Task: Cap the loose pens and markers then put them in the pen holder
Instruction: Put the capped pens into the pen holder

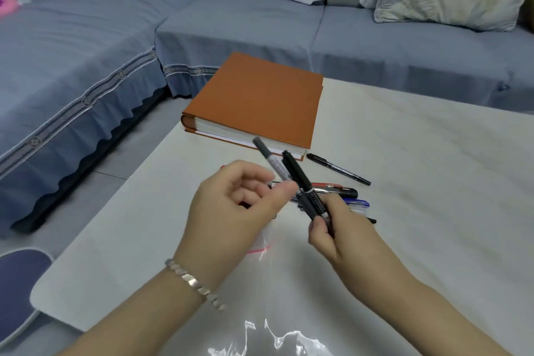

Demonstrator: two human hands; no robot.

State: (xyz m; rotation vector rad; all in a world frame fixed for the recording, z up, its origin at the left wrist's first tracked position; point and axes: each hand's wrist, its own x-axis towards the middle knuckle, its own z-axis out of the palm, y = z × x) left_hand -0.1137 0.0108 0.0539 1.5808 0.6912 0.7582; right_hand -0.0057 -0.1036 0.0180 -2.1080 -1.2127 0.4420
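Observation:
My left hand (pixel 237 205) pinches a grey marker (pixel 270 160) that points up and away, blurred by motion. In my right hand (pixel 332 228) is a black marker (pixel 303 182) with a black cap on its far end, and it crosses the grey one. Behind the hands a small heap of loose pens (pixel 344 196) lies on the white table (pixel 419 182): red, black and blue ones. One more black marker (pixel 338 172) rests alone by the book's corner. No pen holder is in view.
An orange hardcover book (pixel 254 98) lies at the table's far left corner. A clear plastic bag (pixel 268 338) with a red strip sits under and in front of my hands. A blue sofa (pixel 86 66) wraps around the table; a blue stool (pixel 17 283) stands at lower left.

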